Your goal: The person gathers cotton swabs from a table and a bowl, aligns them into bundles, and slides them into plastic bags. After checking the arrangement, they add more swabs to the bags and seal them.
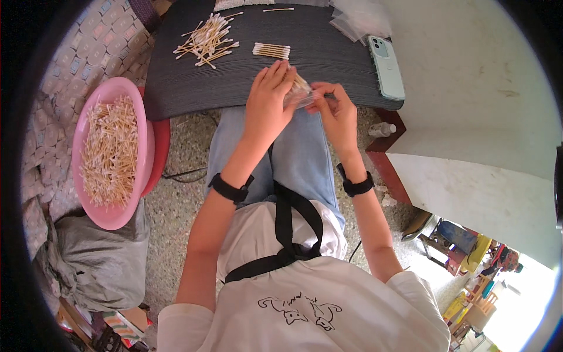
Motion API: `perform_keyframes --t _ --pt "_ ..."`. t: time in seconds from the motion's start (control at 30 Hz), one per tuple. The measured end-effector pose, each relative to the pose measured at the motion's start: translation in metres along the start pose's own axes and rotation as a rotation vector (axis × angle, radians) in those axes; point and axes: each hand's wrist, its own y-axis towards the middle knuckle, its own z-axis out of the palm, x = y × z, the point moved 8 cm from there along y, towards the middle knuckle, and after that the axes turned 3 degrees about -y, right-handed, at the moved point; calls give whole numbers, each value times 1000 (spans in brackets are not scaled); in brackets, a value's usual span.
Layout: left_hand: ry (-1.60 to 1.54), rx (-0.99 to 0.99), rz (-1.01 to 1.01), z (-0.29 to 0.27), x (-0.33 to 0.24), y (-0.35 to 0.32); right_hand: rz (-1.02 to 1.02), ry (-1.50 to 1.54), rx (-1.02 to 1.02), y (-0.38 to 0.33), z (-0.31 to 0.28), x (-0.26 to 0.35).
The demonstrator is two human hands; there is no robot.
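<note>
At the near edge of the dark table, a small clear plastic bag (301,94) with cotton swabs in it is between my hands. My left hand (268,98) is closed on its left side, the fingers reaching over the swabs. With thumb and fingers, my right hand (338,116) pinches the bag's right edge, and this part is a little blurred. Just beyond my left fingertips lies a neat row of cotton swabs (271,50). Farther back on the left is a loose heap of cotton swabs (210,39).
A pink basin (146,152) full of cotton swabs stands left of the table (328,53). At the table's right are a pale phone (387,70) and a stack of clear bags (360,20). One stray swab (278,9) lies at the back. A wall rises on the right.
</note>
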Motion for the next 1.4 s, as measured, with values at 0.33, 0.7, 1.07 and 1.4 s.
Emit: perform_keyframes --t 0.33,0.7,1.07,1.4 --pt "-1217 203 -606 -7 6 -21 -7 363 222 4 4 41" --pt "-1167 -20 -623 -18 3 -33 125 184 201 -16 8 49" --pt "-1345 349 -612 4 -10 -40 -17 103 152 -13 8 53" --pt "-1378 626 -644 10 -24 -51 -297 -401 152 -15 4 100"
